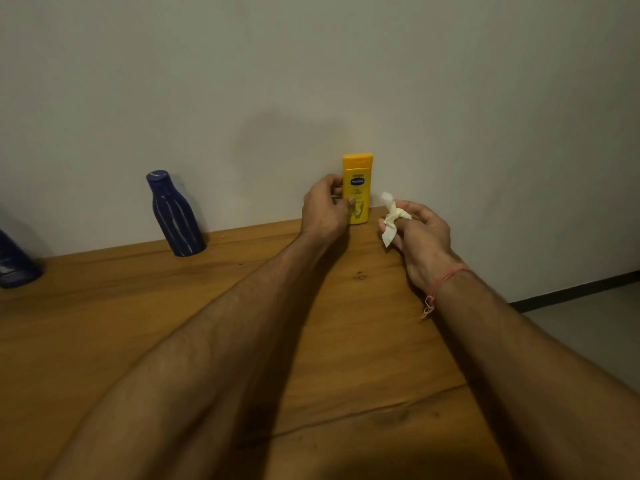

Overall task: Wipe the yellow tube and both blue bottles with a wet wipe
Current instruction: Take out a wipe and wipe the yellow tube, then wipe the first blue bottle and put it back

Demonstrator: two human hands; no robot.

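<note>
A yellow tube (358, 181) stands upright at the back of the wooden table (173, 323), against the wall. My left hand (322, 209) wraps its fingers around the tube's left side and lower front. My right hand (420, 233) is just right of the tube, apart from it, pinching a crumpled white wet wipe (391, 218). One blue bottle (176, 214) stands near the wall at the left. A second blue bottle (15, 261) is cut off by the left edge of the view.
The pale wall (311, 81) rises directly behind the table. The table's right edge runs diagonally past my right forearm, with grey floor (595, 317) beyond it. A thin red thread (443, 282) circles my right wrist.
</note>
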